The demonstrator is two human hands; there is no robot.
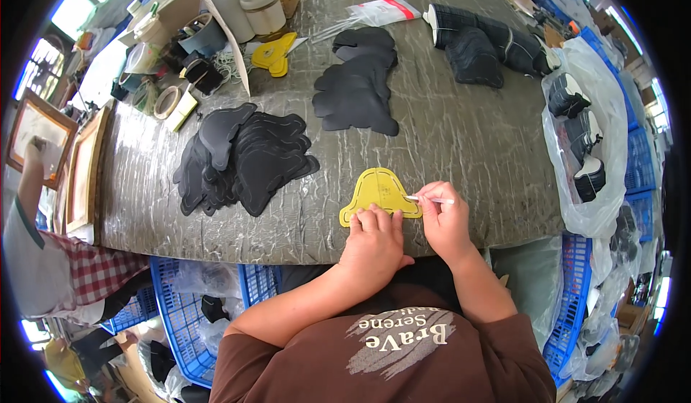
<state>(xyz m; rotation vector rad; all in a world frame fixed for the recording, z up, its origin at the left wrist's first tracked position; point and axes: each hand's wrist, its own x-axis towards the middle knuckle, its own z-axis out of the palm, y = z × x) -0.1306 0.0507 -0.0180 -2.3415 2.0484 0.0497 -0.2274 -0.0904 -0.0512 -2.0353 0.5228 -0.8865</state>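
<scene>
A yellow bell-shaped template (380, 187) with dashed slots along its edge lies on the table in front of me. Across its lower edge my left hand (375, 243) rests with fingers stretched flat, pressing on it. My right hand (445, 223) pinches a slim white marking pen (436, 200), whose tip points at the template's right side. Whether a dark piece lies under the template I cannot tell. Left of it is a fanned heap of black cut pieces (245, 159) with pale lines near their edges. Beyond it stands an overlapping row of plain black pieces (358, 90).
Rolled black pieces (486, 39) lie at the far right. A clear plastic bag (601, 208) with black-and-white shoe parts hangs at the right edge. Cups, tape and yellow templates (273, 54) crowd the far left. Blue baskets (180, 324) stand below; another person (43, 259) is at left.
</scene>
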